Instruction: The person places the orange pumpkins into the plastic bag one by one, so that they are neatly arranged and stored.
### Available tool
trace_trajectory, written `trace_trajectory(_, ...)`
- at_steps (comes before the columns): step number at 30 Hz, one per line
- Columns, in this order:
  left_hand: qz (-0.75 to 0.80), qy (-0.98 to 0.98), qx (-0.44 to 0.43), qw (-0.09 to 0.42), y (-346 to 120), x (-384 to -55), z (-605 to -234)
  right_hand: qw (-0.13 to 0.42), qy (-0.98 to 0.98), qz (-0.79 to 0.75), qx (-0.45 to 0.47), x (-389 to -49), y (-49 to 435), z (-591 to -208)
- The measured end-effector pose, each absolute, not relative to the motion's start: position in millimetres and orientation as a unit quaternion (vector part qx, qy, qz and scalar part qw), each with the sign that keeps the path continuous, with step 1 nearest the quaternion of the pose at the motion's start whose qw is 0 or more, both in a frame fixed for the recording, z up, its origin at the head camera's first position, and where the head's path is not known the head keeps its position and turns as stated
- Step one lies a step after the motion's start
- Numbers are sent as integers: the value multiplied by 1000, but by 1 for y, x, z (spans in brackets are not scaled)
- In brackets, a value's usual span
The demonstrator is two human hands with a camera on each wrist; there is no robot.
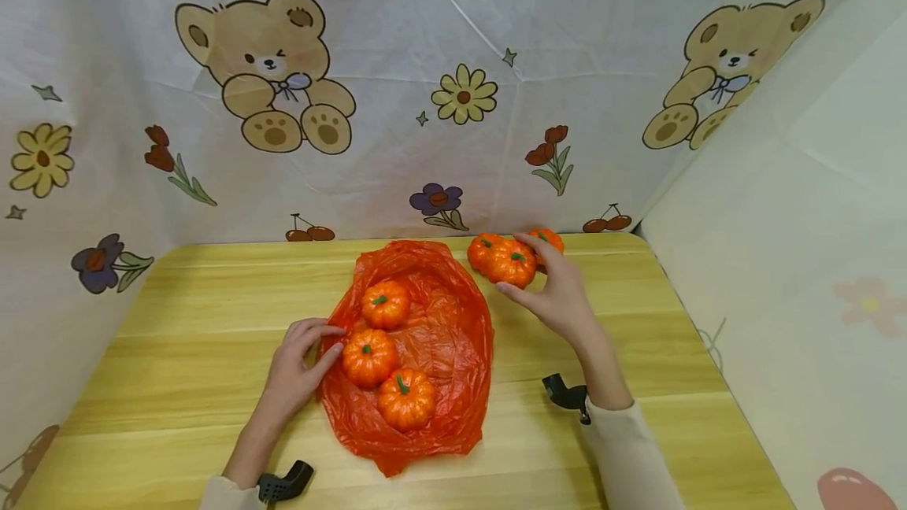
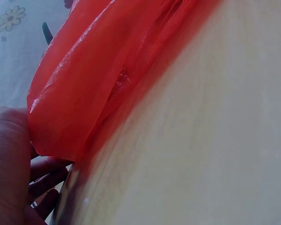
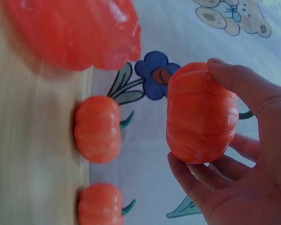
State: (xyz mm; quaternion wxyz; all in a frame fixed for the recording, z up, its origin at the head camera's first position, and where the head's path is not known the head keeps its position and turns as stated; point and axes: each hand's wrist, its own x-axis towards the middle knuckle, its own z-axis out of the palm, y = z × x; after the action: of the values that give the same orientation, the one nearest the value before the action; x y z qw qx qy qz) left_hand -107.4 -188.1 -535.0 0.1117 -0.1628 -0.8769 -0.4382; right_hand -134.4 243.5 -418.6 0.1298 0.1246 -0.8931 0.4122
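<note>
A red plastic bag (image 1: 478, 313) lies spread wide on the table, with three small orange pumpkins in its left part: one at the back (image 1: 386, 304), a middle pumpkin (image 1: 370, 358) and a front pumpkin (image 1: 407, 400). My left hand (image 1: 296, 362) holds the bag's left rim between thumb and fingers; the left wrist view shows the red film (image 2: 79, 93) rising from that grip. Above the table's far right part, my right hand (image 1: 560, 293) grips another pumpkin (image 3: 201, 115) by its sides, thumb opposite the fingers. The right wrist view shows this pumpkin raised off the table.
Two more pumpkins, a left one (image 1: 482, 250) and a right one (image 1: 547, 246), stand at the table's back edge behind the held one. A printed cloth (image 1: 397, 156) hangs directly behind the wooden table (image 1: 212, 297). Another pale cloth (image 1: 794, 274) borders the right side.
</note>
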Motion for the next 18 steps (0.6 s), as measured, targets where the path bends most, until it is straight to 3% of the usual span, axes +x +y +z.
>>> trace_trajectory(18, -447, -874, -158, 106, -187, -106, -533, 124, -879, 424, 181, -147, 178, -413)
